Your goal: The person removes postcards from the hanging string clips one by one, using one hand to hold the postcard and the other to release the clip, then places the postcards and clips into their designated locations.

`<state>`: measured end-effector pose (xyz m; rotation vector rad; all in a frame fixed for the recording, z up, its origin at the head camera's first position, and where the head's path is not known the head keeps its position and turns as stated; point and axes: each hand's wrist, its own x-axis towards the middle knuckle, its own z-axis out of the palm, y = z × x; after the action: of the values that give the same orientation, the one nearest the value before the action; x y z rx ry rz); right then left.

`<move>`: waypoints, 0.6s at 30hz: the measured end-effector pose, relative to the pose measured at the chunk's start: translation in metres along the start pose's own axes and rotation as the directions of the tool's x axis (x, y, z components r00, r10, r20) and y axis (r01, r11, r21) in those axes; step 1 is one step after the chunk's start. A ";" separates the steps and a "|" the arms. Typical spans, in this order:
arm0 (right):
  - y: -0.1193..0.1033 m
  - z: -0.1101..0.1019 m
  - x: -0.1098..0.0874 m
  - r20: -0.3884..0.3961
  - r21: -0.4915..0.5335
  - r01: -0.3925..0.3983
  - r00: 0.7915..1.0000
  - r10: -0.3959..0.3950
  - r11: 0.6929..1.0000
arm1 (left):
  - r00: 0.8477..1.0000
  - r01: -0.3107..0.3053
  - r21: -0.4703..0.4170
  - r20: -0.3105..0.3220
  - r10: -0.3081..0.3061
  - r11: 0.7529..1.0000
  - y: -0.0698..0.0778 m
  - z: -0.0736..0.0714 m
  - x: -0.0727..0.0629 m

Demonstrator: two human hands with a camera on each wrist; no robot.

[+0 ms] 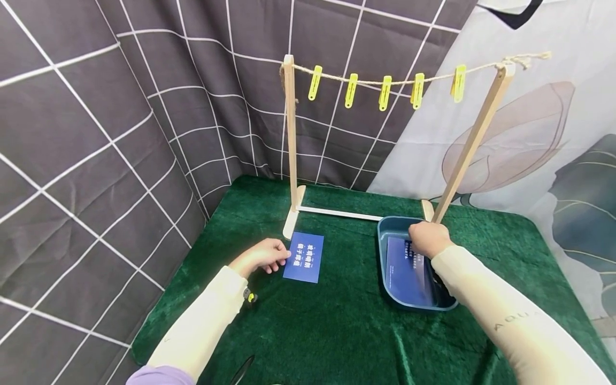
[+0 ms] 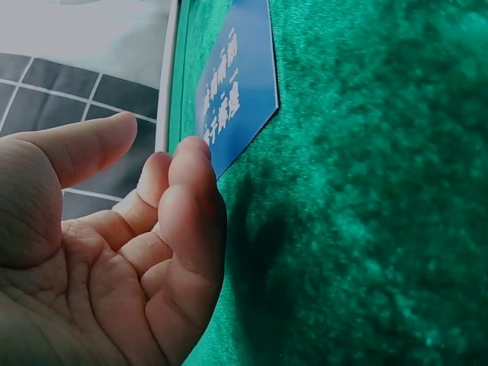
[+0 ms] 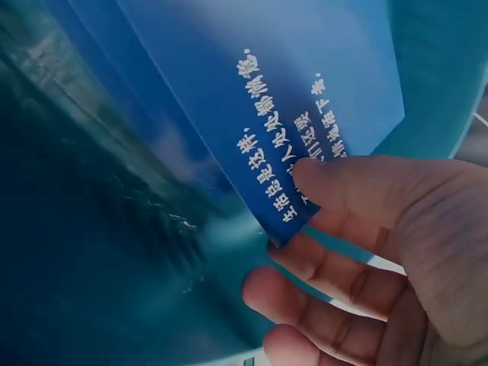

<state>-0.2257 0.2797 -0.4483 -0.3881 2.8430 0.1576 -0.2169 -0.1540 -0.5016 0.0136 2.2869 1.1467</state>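
A blue card (image 1: pixel 310 267) with white characters lies on the green cloth. My left hand (image 1: pixel 264 255) is beside its left edge, fingertips right at the card. In the left wrist view the thumb stands apart from the loosely bent fingers (image 2: pixel 191 221), and nothing lies between them. On the right, my right hand (image 1: pixel 430 239) reaches into a blue-green basin (image 1: pixel 383 267). There it pinches the corner of another blue card (image 3: pixel 320 53), printed with small white text, between thumb and fingers. Another blue sheet (image 3: pixel 114 69) shows beneath that card.
Behind the card and basin stands a wooden frame (image 1: pixel 291 133) with a rope (image 1: pixel 370 82) strung across it. Several yellow clothespins (image 1: pixel 351 91) hang along the rope. The green cloth (image 1: pixel 337 331) covers the table, with a gridded curtain (image 1: pixel 96 160) on the left and behind.
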 end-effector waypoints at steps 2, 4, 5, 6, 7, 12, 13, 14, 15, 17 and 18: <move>0.000 0.004 0.001 -0.009 -0.013 0.010 1.000 -0.010 1.000 | 1.000 0.004 -0.003 -0.008 -0.004 1.000 -0.001 0.001 0.001; 0.000 0.007 0.001 -0.007 -0.015 0.013 1.000 -0.013 1.000 | 1.000 0.007 -0.007 -0.012 -0.007 1.000 -0.002 0.002 0.001; -0.001 0.009 0.001 -0.006 -0.016 0.014 1.000 -0.015 1.000 | 1.000 0.009 -0.007 -0.013 -0.010 1.000 -0.001 0.003 0.001; -0.001 0.011 0.002 -0.004 -0.016 0.014 1.000 -0.014 1.000 | 1.000 0.014 -0.006 -0.015 -0.014 1.000 -0.001 0.003 0.001; -0.002 0.014 0.002 -0.002 -0.013 0.015 1.000 -0.015 1.000 | 1.000 0.014 -0.007 -0.017 -0.014 1.000 -0.001 0.004 0.001; -0.005 0.020 0.000 -0.014 0.001 0.028 1.000 -0.028 1.000 | 1.000 0.010 0.009 -0.023 -0.009 1.000 -0.001 0.006 0.002; -0.005 0.020 0.000 -0.017 0.005 0.029 0.999 -0.029 1.000 | 1.000 0.007 0.009 -0.023 -0.007 1.000 -0.001 0.006 0.003; -0.006 0.020 0.000 -0.018 0.007 0.029 0.999 -0.029 1.000 | 1.000 0.006 0.009 -0.022 -0.006 1.000 -0.001 0.007 0.003; -0.006 0.020 0.000 -0.018 0.010 0.027 0.999 -0.027 1.000 | 1.000 0.005 0.010 -0.022 -0.005 1.000 -0.001 0.007 0.003; -0.006 0.021 0.000 -0.015 0.020 0.027 1.000 -0.027 0.999 | 1.000 0.006 0.008 -0.020 -0.006 1.000 -0.001 0.008 0.003; -0.006 0.022 0.000 -0.014 0.024 0.027 1.000 -0.027 0.999 | 1.000 0.008 0.005 -0.020 -0.008 1.000 -0.001 0.008 0.003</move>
<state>-0.2182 0.2770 -0.4697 -0.4241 2.8487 0.1149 -0.2152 -0.1479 -0.5081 -0.0056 2.3052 1.1418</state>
